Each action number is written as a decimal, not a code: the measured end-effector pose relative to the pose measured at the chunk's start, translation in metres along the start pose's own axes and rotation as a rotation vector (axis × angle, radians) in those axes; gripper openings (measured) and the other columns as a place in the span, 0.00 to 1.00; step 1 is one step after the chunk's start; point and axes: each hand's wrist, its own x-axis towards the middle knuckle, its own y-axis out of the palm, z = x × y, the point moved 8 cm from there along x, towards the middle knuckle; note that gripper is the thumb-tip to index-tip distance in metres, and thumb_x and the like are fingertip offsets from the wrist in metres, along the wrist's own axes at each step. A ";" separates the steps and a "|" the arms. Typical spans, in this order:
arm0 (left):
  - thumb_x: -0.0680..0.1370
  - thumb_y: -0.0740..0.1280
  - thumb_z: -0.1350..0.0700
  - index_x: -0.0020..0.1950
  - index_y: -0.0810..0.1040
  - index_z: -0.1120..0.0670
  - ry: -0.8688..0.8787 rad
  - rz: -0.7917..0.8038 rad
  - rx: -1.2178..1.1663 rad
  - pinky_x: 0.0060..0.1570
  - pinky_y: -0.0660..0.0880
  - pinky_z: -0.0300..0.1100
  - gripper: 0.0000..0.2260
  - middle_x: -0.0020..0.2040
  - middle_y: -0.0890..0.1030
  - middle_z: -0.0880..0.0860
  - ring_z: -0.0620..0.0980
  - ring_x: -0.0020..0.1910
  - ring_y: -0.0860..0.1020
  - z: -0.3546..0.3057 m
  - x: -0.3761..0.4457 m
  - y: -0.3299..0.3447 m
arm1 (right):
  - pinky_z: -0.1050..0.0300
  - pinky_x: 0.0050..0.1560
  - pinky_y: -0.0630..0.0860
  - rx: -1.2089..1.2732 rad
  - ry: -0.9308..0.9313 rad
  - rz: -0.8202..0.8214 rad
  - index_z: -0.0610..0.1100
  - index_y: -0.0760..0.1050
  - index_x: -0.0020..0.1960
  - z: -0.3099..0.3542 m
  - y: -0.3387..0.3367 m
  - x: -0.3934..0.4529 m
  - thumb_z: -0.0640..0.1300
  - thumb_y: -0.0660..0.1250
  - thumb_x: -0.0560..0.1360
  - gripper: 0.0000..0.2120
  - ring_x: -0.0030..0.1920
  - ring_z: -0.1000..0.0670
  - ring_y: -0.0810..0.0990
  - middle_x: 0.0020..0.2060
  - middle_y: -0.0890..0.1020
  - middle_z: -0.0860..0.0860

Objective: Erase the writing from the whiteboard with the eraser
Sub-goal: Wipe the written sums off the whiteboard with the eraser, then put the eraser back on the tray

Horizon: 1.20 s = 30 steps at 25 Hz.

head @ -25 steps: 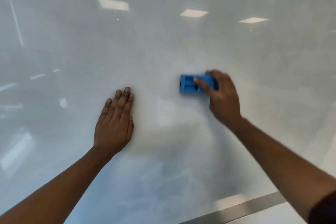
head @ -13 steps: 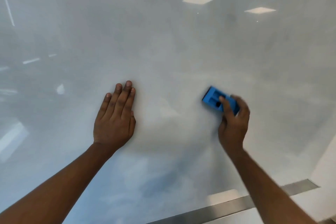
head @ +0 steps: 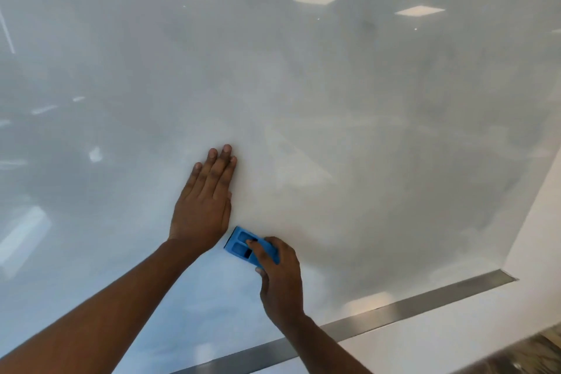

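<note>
A glossy whiteboard (head: 349, 94) fills the view, with grey smudges across its middle and right and no legible writing. My left hand (head: 203, 203) lies flat against the board, fingers together and pointing up. Just below its heel, my right hand (head: 280, 279) grips a blue eraser (head: 243, 244) and presses it against the board. The eraser's left end nearly touches my left wrist.
A metal strip (head: 409, 304) runs along the board's lower edge. A white wall (head: 540, 222) borders the board on the right. A dark patterned floor (head: 516, 355) shows at the bottom right corner. Ceiling lights reflect in the board.
My right hand has swept the eraser down and to the left, from beside my left hand's fingers to just under its heel. My left hand stays flat on the board.
</note>
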 end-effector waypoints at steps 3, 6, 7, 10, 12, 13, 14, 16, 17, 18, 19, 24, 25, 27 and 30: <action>0.85 0.58 0.56 0.84 0.63 0.57 0.039 0.139 -0.119 0.85 0.53 0.49 0.26 0.87 0.57 0.52 0.53 0.87 0.53 0.002 -0.043 -0.001 | 0.48 0.70 0.78 -0.027 -0.100 0.102 0.62 0.66 0.78 0.005 -0.003 0.003 0.35 0.78 0.73 0.42 0.69 0.46 0.75 0.70 0.75 0.51; 0.86 0.60 0.50 0.81 0.68 0.55 -0.074 0.235 -0.267 0.83 0.61 0.47 0.24 0.85 0.63 0.50 0.51 0.86 0.58 0.007 -0.091 -0.001 | 0.47 0.72 0.75 -0.061 -0.168 0.129 0.65 0.61 0.80 0.008 -0.009 0.007 0.35 0.77 0.75 0.45 0.71 0.45 0.73 0.71 0.73 0.51; 0.86 0.61 0.49 0.80 0.70 0.54 -0.157 0.265 -0.333 0.81 0.64 0.45 0.23 0.83 0.67 0.50 0.50 0.84 0.63 0.009 -0.107 0.001 | 0.48 0.72 0.75 -0.068 -0.182 0.152 0.67 0.58 0.81 0.011 -0.008 0.006 0.34 0.76 0.75 0.48 0.72 0.44 0.72 0.72 0.72 0.51; 0.85 0.63 0.47 0.74 0.73 0.51 -0.499 0.337 -0.560 0.64 0.79 0.41 0.19 0.71 0.78 0.47 0.45 0.63 0.81 0.011 -0.157 0.014 | 0.54 0.72 0.72 -0.035 -0.205 0.227 0.68 0.55 0.81 0.017 0.003 -0.009 0.32 0.76 0.75 0.50 0.73 0.43 0.70 0.73 0.71 0.51; 0.84 0.65 0.48 0.68 0.76 0.49 -0.755 0.326 -0.761 0.50 0.84 0.44 0.14 0.59 0.83 0.47 0.45 0.47 0.84 0.010 -0.181 0.024 | 0.59 0.72 0.68 0.001 -0.201 0.255 0.64 0.60 0.80 0.016 0.007 -0.019 0.32 0.76 0.74 0.46 0.73 0.45 0.69 0.73 0.70 0.52; 0.84 0.66 0.50 0.66 0.77 0.49 -0.861 0.312 -0.846 0.47 0.85 0.46 0.11 0.53 0.85 0.48 0.45 0.43 0.85 0.007 -0.192 0.028 | 0.60 0.73 0.68 0.026 -0.176 0.271 0.63 0.62 0.79 0.013 0.009 -0.025 0.33 0.77 0.74 0.45 0.74 0.47 0.68 0.73 0.69 0.53; 0.84 0.67 0.51 0.65 0.78 0.50 -0.940 0.297 -0.889 0.44 0.85 0.45 0.10 0.48 0.85 0.48 0.45 0.41 0.86 0.005 -0.202 0.032 | 0.61 0.73 0.68 0.071 -0.116 0.282 0.63 0.63 0.78 0.007 0.009 -0.031 0.34 0.77 0.74 0.43 0.74 0.49 0.67 0.73 0.69 0.53; 0.84 0.67 0.54 0.63 0.79 0.53 -1.052 0.292 -0.902 0.43 0.84 0.41 0.09 0.44 0.85 0.48 0.43 0.39 0.86 -0.001 -0.222 0.039 | 0.62 0.72 0.71 0.216 0.101 0.281 0.61 0.65 0.74 -0.011 0.008 -0.045 0.38 0.79 0.74 0.38 0.72 0.53 0.69 0.71 0.68 0.55; 0.84 0.67 0.54 0.63 0.79 0.54 -1.100 0.297 -0.902 0.44 0.84 0.40 0.09 0.42 0.86 0.49 0.43 0.39 0.86 -0.005 -0.232 0.043 | 0.62 0.69 0.74 0.282 0.224 0.263 0.57 0.66 0.73 -0.021 0.008 -0.055 0.41 0.80 0.74 0.35 0.69 0.54 0.71 0.68 0.69 0.55; 0.84 0.67 0.55 0.62 0.79 0.55 -1.138 0.310 -0.901 0.45 0.84 0.40 0.09 0.42 0.86 0.49 0.44 0.38 0.86 -0.010 -0.241 0.047 | 0.61 0.66 0.76 0.322 0.346 0.247 0.53 0.67 0.71 -0.031 0.009 -0.067 0.44 0.80 0.74 0.32 0.66 0.53 0.74 0.66 0.70 0.54; 0.84 0.66 0.55 0.62 0.79 0.55 -1.170 0.327 -0.898 0.47 0.84 0.42 0.09 0.41 0.86 0.49 0.44 0.38 0.86 -0.016 -0.249 0.052 | 0.59 0.62 0.78 0.353 0.467 0.252 0.51 0.68 0.69 -0.039 0.011 -0.080 0.46 0.81 0.74 0.30 0.63 0.53 0.76 0.64 0.70 0.54; 0.84 0.66 0.56 0.67 0.75 0.56 -1.260 0.445 -0.836 0.49 0.81 0.47 0.12 0.43 0.86 0.52 0.53 0.44 0.86 -0.043 -0.284 0.074 | 0.71 0.44 0.78 0.526 0.878 0.367 0.51 0.73 0.59 -0.063 0.030 -0.132 0.39 0.78 0.74 0.20 0.57 0.54 0.79 0.59 0.75 0.50; 0.85 0.65 0.56 0.68 0.74 0.55 -1.259 0.490 -0.805 0.46 0.79 0.44 0.12 0.45 0.86 0.53 0.52 0.45 0.85 -0.047 -0.290 0.078 | 0.72 0.42 0.78 0.527 0.917 0.389 0.53 0.74 0.56 -0.066 0.031 -0.138 0.37 0.77 0.75 0.18 0.54 0.55 0.79 0.56 0.77 0.51; 0.86 0.63 0.57 0.69 0.74 0.55 -1.252 0.601 -0.747 0.39 0.74 0.38 0.12 0.49 0.85 0.53 0.48 0.44 0.82 -0.055 -0.304 0.087 | 0.70 0.39 0.76 0.493 0.955 0.446 0.55 0.75 0.48 -0.073 0.035 -0.146 0.33 0.72 0.76 0.17 0.48 0.54 0.79 0.48 0.80 0.53; 0.87 0.58 0.57 0.75 0.72 0.54 -1.276 0.778 -0.720 0.40 0.71 0.36 0.16 0.60 0.83 0.55 0.50 0.49 0.79 -0.067 -0.328 0.107 | 0.59 0.39 0.71 0.421 1.009 0.549 0.46 0.78 0.50 -0.085 0.046 -0.159 0.31 0.64 0.76 0.12 0.44 0.49 0.77 0.46 0.82 0.45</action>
